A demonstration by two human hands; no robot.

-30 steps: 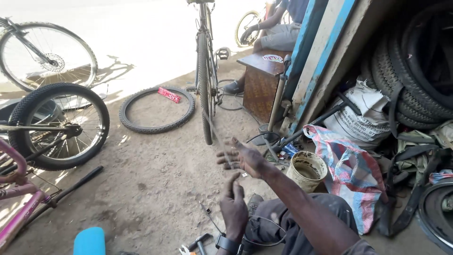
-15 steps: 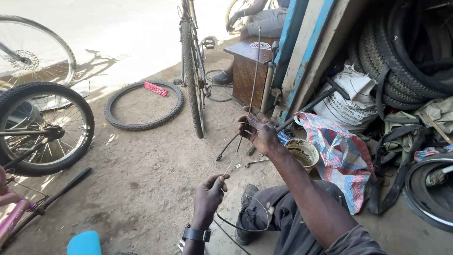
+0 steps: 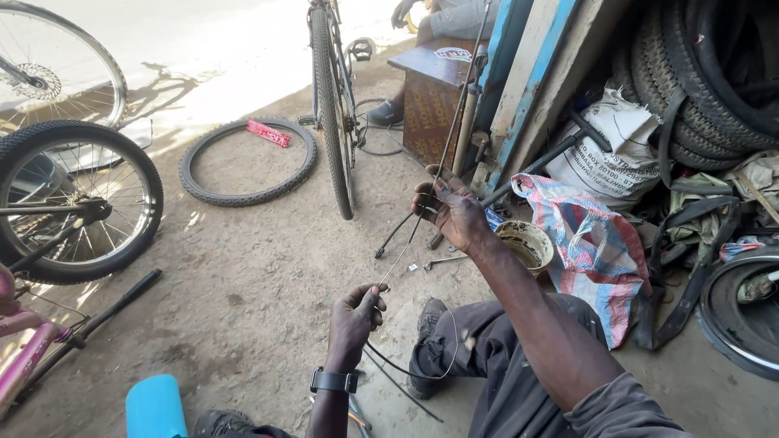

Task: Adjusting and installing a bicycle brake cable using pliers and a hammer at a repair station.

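Thin bicycle cable (image 3: 404, 253) stretched taut between both hands, running from 7 o'clock up to 1 o'clock across frame centre. Left hand (image 3: 355, 318) clenched around lower end, near black outer housing (image 3: 406, 375) that loops down past shoe (image 3: 428, 324). Right hand (image 3: 452, 212) pinching upper part, fingers closed on wire; cable carries on above it toward 12 o'clock.

Judged mid-way: inner wire looks pulled out and straightened, but not fitted to any bike. Upright bicycle (image 3: 333, 97) standing at 11 o'clock, well apart from hands. Loose tyre (image 3: 247, 162) flat on dirt at 10 o'clock. Small tin (image 3: 525, 243) just beside right wrist at 3 o'clock, striped bag (image 3: 596, 251) beyond it. Small metal bits (image 3: 442, 261) on ground under cable, unused. Whether cable end is cut or capped: cannot tell.
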